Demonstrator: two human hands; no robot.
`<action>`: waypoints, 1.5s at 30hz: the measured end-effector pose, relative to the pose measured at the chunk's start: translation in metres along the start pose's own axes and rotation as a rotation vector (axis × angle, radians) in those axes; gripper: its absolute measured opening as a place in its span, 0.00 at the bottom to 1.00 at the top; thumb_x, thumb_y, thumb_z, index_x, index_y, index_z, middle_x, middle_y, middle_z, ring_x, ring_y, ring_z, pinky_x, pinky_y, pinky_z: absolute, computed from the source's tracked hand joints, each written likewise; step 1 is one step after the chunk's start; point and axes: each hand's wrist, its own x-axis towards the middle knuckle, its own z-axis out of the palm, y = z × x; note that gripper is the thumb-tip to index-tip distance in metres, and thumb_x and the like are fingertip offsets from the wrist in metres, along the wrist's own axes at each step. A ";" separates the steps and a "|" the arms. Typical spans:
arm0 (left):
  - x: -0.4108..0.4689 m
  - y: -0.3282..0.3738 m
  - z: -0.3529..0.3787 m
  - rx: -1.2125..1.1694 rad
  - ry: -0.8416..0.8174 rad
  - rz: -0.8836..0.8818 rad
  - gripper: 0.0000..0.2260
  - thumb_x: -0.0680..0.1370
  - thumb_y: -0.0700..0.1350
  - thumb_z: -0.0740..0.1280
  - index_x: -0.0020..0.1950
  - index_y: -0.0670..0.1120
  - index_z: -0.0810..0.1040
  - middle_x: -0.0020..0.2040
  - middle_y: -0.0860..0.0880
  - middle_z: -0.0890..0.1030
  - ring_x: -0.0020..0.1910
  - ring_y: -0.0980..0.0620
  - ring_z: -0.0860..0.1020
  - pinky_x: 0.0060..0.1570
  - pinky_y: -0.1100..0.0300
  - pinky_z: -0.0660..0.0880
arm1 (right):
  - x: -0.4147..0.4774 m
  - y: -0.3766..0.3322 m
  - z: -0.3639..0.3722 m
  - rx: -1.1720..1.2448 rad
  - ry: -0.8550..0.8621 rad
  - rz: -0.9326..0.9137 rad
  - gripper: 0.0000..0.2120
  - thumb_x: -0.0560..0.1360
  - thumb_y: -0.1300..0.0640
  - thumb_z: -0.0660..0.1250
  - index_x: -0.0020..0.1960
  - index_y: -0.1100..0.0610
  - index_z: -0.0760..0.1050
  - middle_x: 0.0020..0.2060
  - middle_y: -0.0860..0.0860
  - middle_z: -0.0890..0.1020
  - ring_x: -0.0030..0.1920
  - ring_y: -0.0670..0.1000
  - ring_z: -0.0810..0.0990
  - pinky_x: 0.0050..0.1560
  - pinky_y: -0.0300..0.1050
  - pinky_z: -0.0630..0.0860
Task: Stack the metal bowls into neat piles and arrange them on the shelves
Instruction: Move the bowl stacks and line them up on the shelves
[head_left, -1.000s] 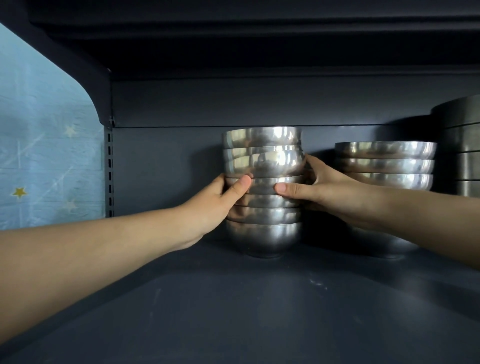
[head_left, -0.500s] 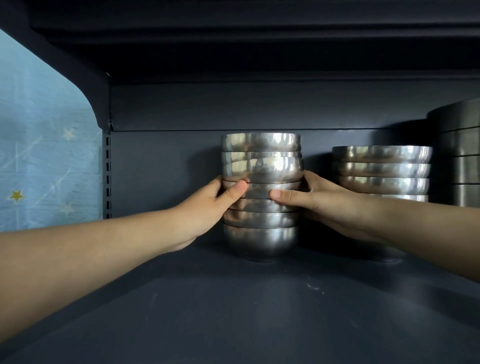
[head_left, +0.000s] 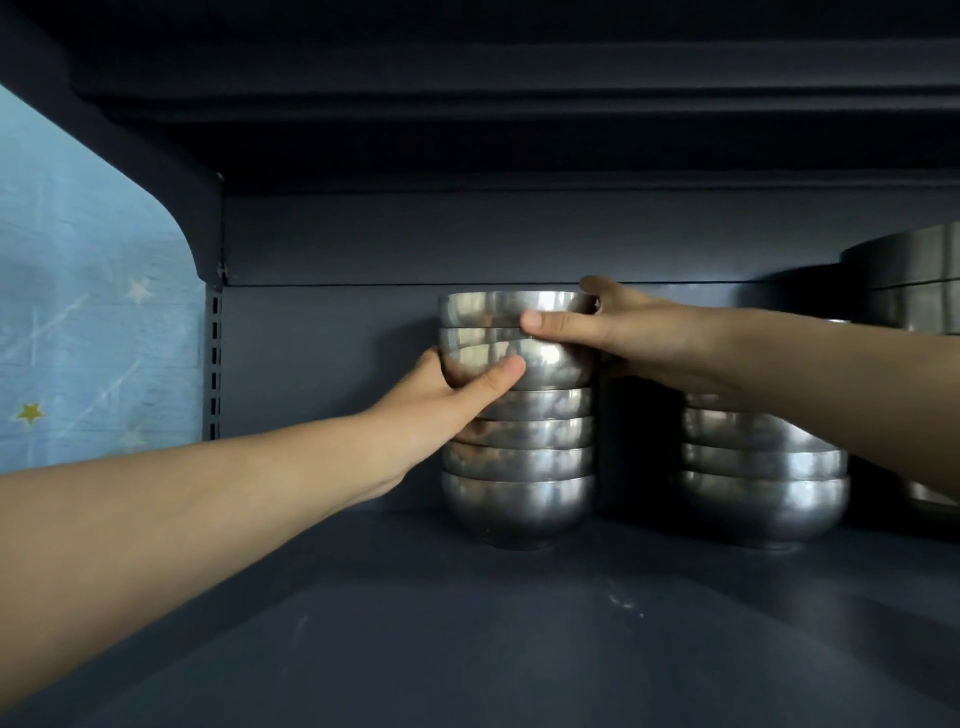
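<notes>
A tall stack of several small metal bowls (head_left: 519, 499) stands at the back of the dark shelf (head_left: 467, 623). My left hand (head_left: 447, 400) grips the stack's left side at a bowl sitting askew in the upper part, thumb across its front. My right hand (head_left: 623, 332) reaches in from the right and holds the top bowl (head_left: 483, 309), thumb on its front and fingers over its far rim. The uppermost bowls sit slightly uneven on the rest.
A second, wider stack of metal bowls (head_left: 763, 499) stands to the right, partly behind my right forearm. Larger dark bowls (head_left: 909, 280) are piled at the far right edge. A shelf board hangs overhead, and a slotted upright (head_left: 214, 358) bounds the left side.
Both hands have climbed from the middle of the stack to its upper bowls. My right hand now holds the top bowl, and the view has shifted a little lower.
</notes>
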 end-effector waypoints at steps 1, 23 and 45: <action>0.000 0.000 0.000 -0.008 0.004 -0.001 0.32 0.59 0.65 0.66 0.56 0.49 0.72 0.45 0.56 0.80 0.33 0.68 0.79 0.34 0.76 0.72 | 0.002 0.000 0.000 0.006 -0.003 0.001 0.52 0.51 0.31 0.70 0.68 0.55 0.62 0.51 0.45 0.72 0.59 0.50 0.71 0.59 0.46 0.70; 0.005 -0.009 -0.012 -0.009 -0.083 -0.015 0.39 0.61 0.64 0.70 0.68 0.56 0.62 0.55 0.62 0.78 0.45 0.69 0.79 0.62 0.62 0.66 | 0.006 0.019 0.014 0.163 0.265 -0.020 0.47 0.41 0.22 0.68 0.48 0.55 0.80 0.48 0.47 0.84 0.53 0.48 0.80 0.61 0.47 0.74; 0.009 -0.020 -0.012 0.041 -0.123 -0.001 0.57 0.53 0.63 0.75 0.75 0.56 0.50 0.60 0.59 0.77 0.60 0.61 0.75 0.69 0.55 0.66 | -0.004 0.022 0.010 0.150 -0.117 -0.143 0.22 0.60 0.47 0.76 0.53 0.50 0.77 0.50 0.45 0.85 0.54 0.44 0.82 0.59 0.40 0.75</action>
